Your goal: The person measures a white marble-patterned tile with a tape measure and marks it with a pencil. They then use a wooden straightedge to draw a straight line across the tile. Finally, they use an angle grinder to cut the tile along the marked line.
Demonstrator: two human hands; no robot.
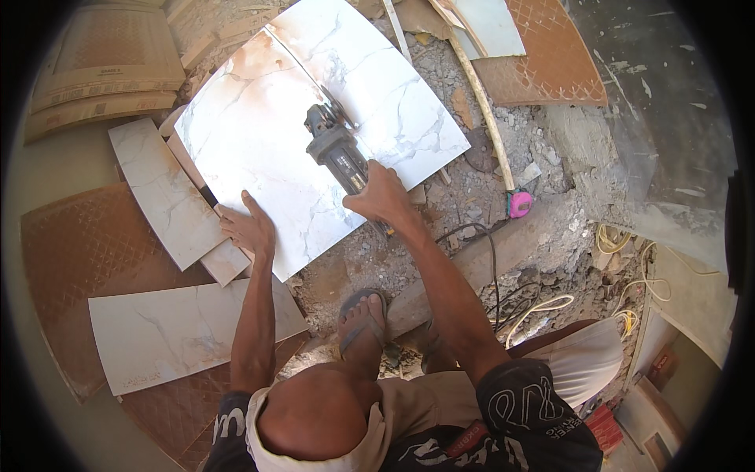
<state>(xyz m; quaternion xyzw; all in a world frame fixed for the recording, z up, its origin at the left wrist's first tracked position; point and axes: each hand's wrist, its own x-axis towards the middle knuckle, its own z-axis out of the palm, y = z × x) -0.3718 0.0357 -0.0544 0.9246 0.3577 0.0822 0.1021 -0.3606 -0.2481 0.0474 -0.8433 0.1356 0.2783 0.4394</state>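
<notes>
A large white marble-look tile with grey veins lies before me, tilted to my view. A dark angle grinder rests over its middle, with my right hand wrapped around its body. From the grinder's disc a dark cut line runs to the tile's far edge, with reddish-brown dust beside it. My left hand lies on the tile's left edge, fingers apart, holding nothing. The disc's contact with the tile is partly hidden by its guard.
Cut tile pieces and brown-backed tiles lie at left, below stacked cartons. Rubble surrounds a wooden stick and a pink tape measure. A black cable trails near my sandalled foot.
</notes>
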